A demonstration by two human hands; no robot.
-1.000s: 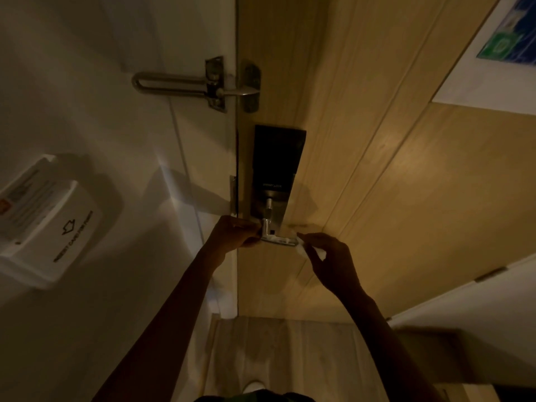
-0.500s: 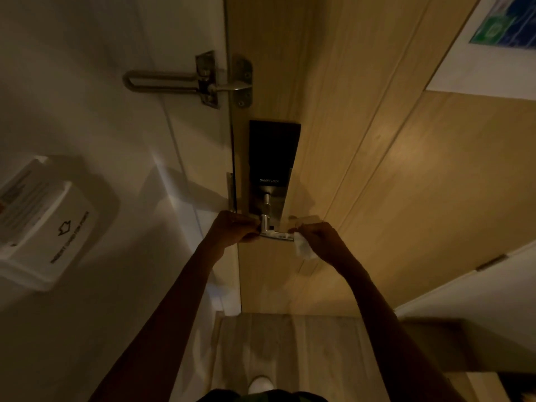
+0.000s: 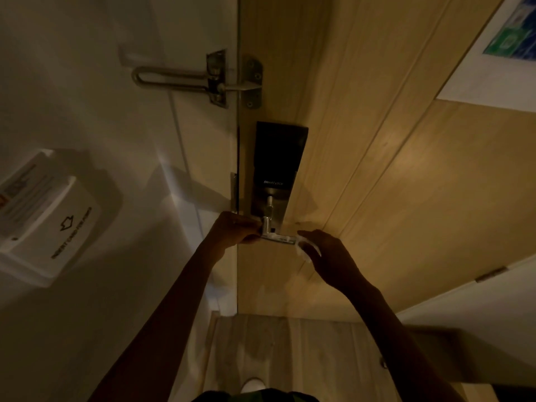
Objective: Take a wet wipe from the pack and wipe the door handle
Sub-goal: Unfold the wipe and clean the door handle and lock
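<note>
The wet wipe (image 3: pixel 304 250) sits at the free end of the metal door handle (image 3: pixel 278 238), pinched in the right hand (image 3: pixel 327 256) grip. The left hand (image 3: pixel 235 229) grip is closed around the handle's pivot end (below the black lock plate (image 3: pixel 278 158)). A swing-bar latch (image 3: pixel 197 79) is mounted above, on the wooden door (image 3: pixel 391 169).

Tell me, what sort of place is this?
Most likely a hotel room entrance. A white wall box printed "insert card for power", a black electronic lock plate marked "Smart Lock" and a metal swing-bar door guard on the light wooden door all suggest it.
</note>
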